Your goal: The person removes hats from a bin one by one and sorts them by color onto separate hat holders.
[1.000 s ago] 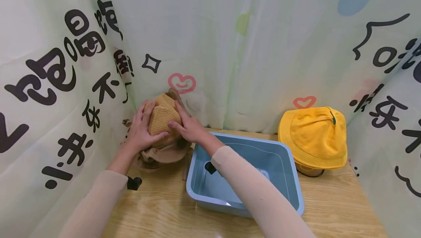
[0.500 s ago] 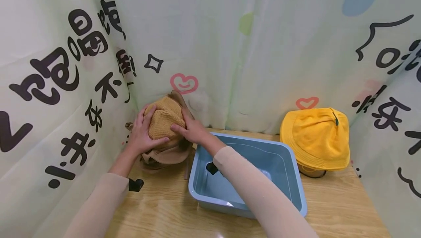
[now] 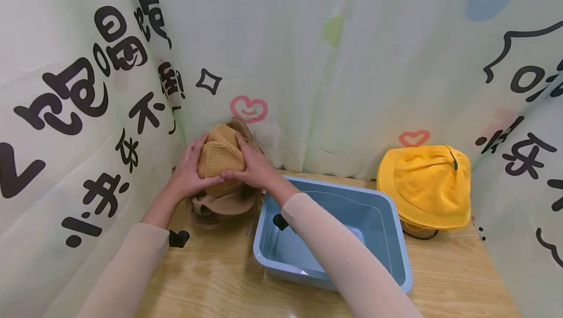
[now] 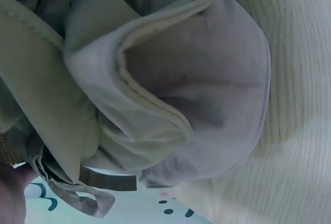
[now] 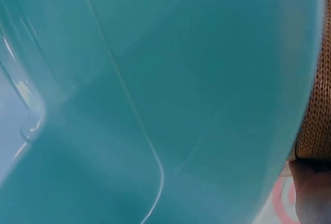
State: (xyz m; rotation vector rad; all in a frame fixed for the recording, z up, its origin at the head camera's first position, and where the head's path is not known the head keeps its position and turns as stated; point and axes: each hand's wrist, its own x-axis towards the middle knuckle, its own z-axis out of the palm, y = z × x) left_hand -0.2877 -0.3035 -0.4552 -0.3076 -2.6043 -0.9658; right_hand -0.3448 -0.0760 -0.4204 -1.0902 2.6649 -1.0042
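Note:
A tan knitted hat (image 3: 220, 159) sits on top of brown fabric hats (image 3: 230, 203) at the back left of the table. My left hand (image 3: 186, 171) grips its left side, and my right hand (image 3: 256, 165) holds the right side. Both thumbs come close together at its front. In the left wrist view, folded brown fabric with a wide brim (image 4: 222, 79) rests on the wood, with a strap hanging beside it. The right wrist view catches a strip of the knit (image 5: 316, 110) at its right edge. The hat's far side is hidden.
A blue plastic bin (image 3: 332, 283) stands right of the hats, under my right forearm. Beyond it, a yellow bucket hat (image 3: 424, 186) sits on a low support (image 3: 420, 232). Printed curtains (image 3: 286, 64) enclose the wooden table (image 3: 211, 279) at the back and sides.
My right hand has shifted on the knitted hat, its thumb now lower and nearer the left thumb. The hat's crown looks more pressed in. The head view has drifted slightly.

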